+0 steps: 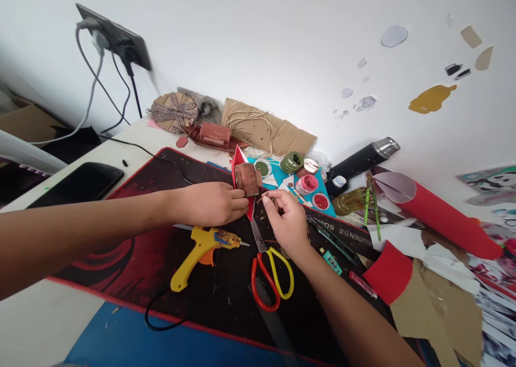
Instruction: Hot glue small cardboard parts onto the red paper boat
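In the head view a small red paper boat with a brown cabin sits at the middle of the dark mat. My left hand has its fingers pressed together at the boat's left side. My right hand, to the right of the boat, pinches a tiny thin brown piece between thumb and forefinger. Scissors with red and yellow handles lie just below the boat. A yellow glue gun rests on the mat beneath my left hand, its nozzle facing right.
Open paint jars stand on a blue sheet behind my right hand. A black flask, a red paper roll and a cutter are at the right. Behind sits another brown boat; a phone lies left.
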